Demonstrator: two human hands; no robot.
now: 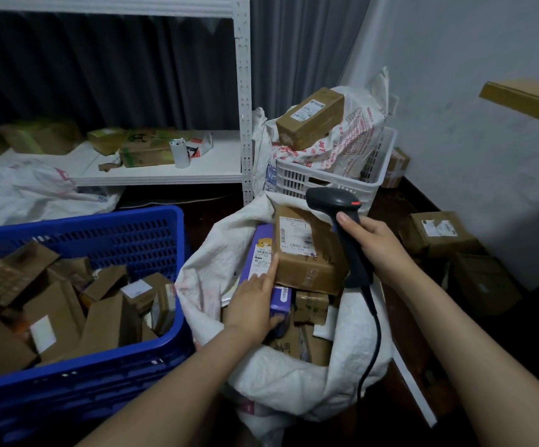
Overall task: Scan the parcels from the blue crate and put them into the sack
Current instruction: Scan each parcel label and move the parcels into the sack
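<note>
The blue crate point(139, 233) at the left holds several brown cardboard parcels point(68, 304). To its right the white woven sack point(216, 253) stands open with parcels inside. My left hand point(255, 304) holds a purple parcel point(261, 253) inside the sack's mouth, thumb under its near end and forefinger along its label. Beside it lies a brown box point(306, 253) with a white label. My right hand point(374, 243) grips the handle of a black barcode scanner point(342, 214) over the sack's right side; its cable hangs down over the sack.
A white crate point(297, 182) behind the sack holds a printed bag with a brown box point(310, 119) on top. White shelving point(164, 175) at the back left carries boxes and a cup. More boxes point(439, 233) lie on the dark floor at right, by the wall.
</note>
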